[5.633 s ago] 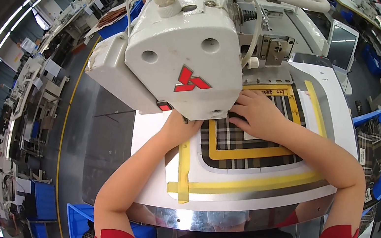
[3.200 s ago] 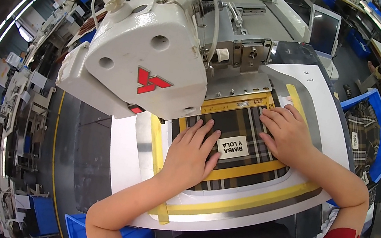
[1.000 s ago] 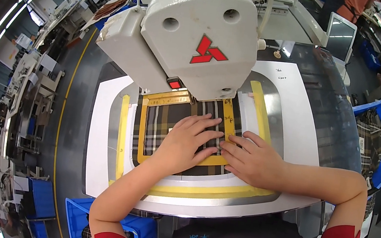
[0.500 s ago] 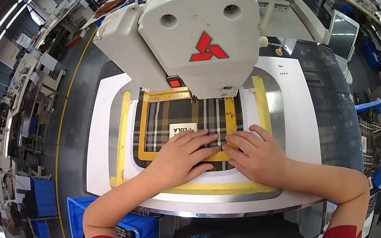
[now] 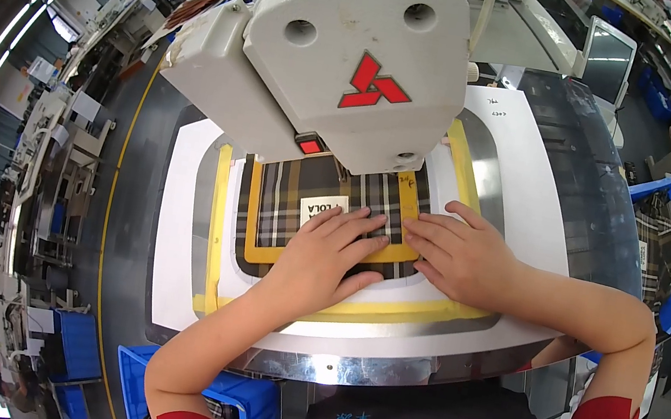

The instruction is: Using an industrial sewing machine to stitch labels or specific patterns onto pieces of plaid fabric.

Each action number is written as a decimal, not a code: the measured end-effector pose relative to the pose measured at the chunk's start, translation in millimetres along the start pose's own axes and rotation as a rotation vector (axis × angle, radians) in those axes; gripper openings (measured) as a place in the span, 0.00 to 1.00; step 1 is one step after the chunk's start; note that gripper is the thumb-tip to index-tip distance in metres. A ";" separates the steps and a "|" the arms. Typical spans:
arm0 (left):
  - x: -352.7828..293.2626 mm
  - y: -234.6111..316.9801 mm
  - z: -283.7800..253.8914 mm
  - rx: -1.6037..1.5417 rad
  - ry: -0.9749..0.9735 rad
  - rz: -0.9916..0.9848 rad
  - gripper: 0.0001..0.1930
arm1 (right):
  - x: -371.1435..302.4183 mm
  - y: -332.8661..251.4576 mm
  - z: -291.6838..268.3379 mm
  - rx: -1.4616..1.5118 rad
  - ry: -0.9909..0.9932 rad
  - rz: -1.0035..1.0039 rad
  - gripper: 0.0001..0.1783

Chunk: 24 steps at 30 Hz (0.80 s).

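below the white machine head (image 5: 350,63), the plaid cloth (image 5: 277,200) lies under a yellow frame (image 5: 267,256). the left hand (image 5: 319,258) spreads palm-down over the near side; the right hand (image 5: 465,261), fingers extended, touches the right bar. the cloth is probably light, soft and easily shifted; the frame looks thin and stiff, best steadied by its near and right bars.

The frame (image 5: 409,202) is yellow, the fabric (image 5: 280,201) plaid.

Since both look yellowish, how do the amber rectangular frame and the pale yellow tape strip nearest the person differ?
The amber frame is rectangular; the paler tape is one long strip. The frame lies over dark plaid fabric; the tape runs outside that fabric. Both look flat.
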<state>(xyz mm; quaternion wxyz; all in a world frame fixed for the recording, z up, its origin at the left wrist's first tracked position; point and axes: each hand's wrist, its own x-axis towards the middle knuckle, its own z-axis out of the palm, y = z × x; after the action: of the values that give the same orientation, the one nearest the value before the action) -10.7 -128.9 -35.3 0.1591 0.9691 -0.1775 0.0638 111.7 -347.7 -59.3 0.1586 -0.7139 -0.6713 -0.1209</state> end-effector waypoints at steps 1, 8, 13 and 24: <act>1.2 -2.1 -0.2 0.008 0.003 -0.003 0.21 | 1.5 2.2 1.1 0.036 0.005 0.017 0.19; 11.8 -17.4 0.7 0.025 0.060 -0.003 0.21 | 12.2 18.3 8.2 0.097 0.006 0.066 0.19; 18.8 -28.1 -3.7 0.013 0.067 -0.047 0.21 | 22.8 27.3 9.0 0.079 0.008 0.080 0.20; 23.7 -43.9 -14.9 -0.013 0.110 -0.185 0.27 | 51.1 41.2 9.1 0.025 0.056 0.090 0.19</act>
<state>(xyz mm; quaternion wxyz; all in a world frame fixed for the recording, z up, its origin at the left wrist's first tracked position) 26.3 -92.7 -29.6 0.1799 0.9754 -0.0785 0.1008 156.0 -299.2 -50.6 0.1915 -0.7377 -0.6352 -0.1255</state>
